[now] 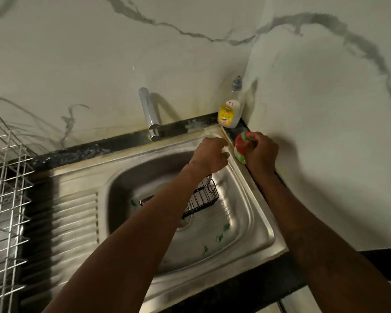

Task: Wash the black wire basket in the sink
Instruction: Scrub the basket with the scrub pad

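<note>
The black wire basket [203,196] lies in the steel sink [253,227], partly hidden under my left forearm. My right hand [261,152] grips a round red and green tub [240,146] at the sink's far right corner. My left hand [210,154] hovers just left of the tub with fingers curled, and I cannot see anything in it. Neither hand touches the basket.
A chrome tap [148,114] stands behind the basin. A bottle of dish liquid [230,109] sits in the wall corner. A metal dish rack [2,177] fills the left side. Small green scraps [219,238] lie on the basin floor near the drain [185,220].
</note>
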`<state>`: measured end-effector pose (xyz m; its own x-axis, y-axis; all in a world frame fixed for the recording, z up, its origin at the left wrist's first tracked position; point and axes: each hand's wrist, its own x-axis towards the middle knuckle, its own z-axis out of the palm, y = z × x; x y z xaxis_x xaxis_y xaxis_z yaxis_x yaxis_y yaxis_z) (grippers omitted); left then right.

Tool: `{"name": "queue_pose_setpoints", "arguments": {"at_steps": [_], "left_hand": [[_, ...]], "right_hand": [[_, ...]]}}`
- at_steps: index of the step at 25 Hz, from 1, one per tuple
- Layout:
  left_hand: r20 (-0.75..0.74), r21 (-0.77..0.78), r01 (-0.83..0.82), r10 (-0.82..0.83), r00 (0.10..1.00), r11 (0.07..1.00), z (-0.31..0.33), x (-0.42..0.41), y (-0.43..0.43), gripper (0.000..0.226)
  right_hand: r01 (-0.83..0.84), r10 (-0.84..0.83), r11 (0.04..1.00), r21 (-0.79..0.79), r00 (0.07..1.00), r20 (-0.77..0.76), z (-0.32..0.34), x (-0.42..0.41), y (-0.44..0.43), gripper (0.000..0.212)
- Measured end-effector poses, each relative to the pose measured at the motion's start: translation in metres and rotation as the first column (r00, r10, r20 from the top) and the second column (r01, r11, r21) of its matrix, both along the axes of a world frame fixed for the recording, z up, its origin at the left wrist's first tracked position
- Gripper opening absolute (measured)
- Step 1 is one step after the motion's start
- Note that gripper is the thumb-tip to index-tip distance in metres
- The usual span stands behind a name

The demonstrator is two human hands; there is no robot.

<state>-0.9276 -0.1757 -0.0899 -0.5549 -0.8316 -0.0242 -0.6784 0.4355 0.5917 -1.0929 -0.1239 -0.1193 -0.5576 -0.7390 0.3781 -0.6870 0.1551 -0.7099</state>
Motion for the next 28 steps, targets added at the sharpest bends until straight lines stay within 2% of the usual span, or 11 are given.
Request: {"name": "queue_pose_setpoints", "arguments": {"at_steps": [2,4,6,8,11,13,16,19,21,24,28], "left_hand": [[-0.01,0.04,-0.009,0.01,1.0,0.999,0.0,-0.01,-0.005,0.037],[-0.003,0.059,-0.017,0.018,1.0,0.998,-0.003,-0.014,-0.007,0.036],[0.006,0.064,-0.013,0.013,1.0,0.998,-0.011,-0.012,-0.009,0.038],[0.037,0.068,0.0,-0.003,0.999,0.998,-0.019,-0.007,-0.009,0.04],[0.056,0.069,-0.001,-0.003,0.998,0.998,-0.026,-0.001,-0.01,0.04],[0.04,0.054,-0.006,0.004,0.999,0.999,-0.025,0.002,-0.009,0.04],[0.023,0.059,-0.031,0.03,0.999,0.998,-0.024,0.013,-0.011,0.039],[0.079,0.044,-0.036,0.033,0.996,0.998,-0.025,0.04,-0.01,0.028],[0.069,0.043,-0.022,0.019,0.997,0.999,-0.02,0.065,-0.005,0.019],[0.012,0.098,-0.056,0.055,0.998,0.994,-0.015,0.119,0.011,0.031],[0.156,0.16,-0.151,0.127,0.98,0.975,-0.049,0.214,0.027,0.028]], "right_hand": [[-0.006,0.027,0.963,0.27,0.997,-0.074,-0.002,-0.025,-0.015,0.026],[0.03,0.095,0.845,0.534,0.974,-0.205,-0.004,-0.035,-0.032,0.037],[0.005,0.18,0.768,0.64,0.958,-0.224,-0.008,-0.035,-0.043,0.048],[-0.01,0.21,0.741,0.671,0.953,-0.217,-0.011,-0.033,-0.05,0.05],[-0.002,0.19,0.724,0.69,0.962,-0.197,-0.013,-0.034,-0.056,0.049],[0.008,0.141,0.755,0.656,0.975,-0.174,-0.009,-0.033,-0.054,0.042],[0.019,0.023,0.872,0.489,0.997,-0.08,0.011,-0.012,-0.043,0.023],[-0.119,0.111,0.949,0.291,0.993,0.044,0.034,0.034,-0.031,0.016],[-0.242,0.202,0.941,0.235,0.963,0.18,0.038,0.069,-0.027,0.018],[-0.386,0.291,0.88,0.275,0.898,0.331,0.019,0.119,-0.017,0.02],[-0.458,0.342,0.845,0.276,0.86,0.379,-0.026,0.176,0.014,0.03]]}}
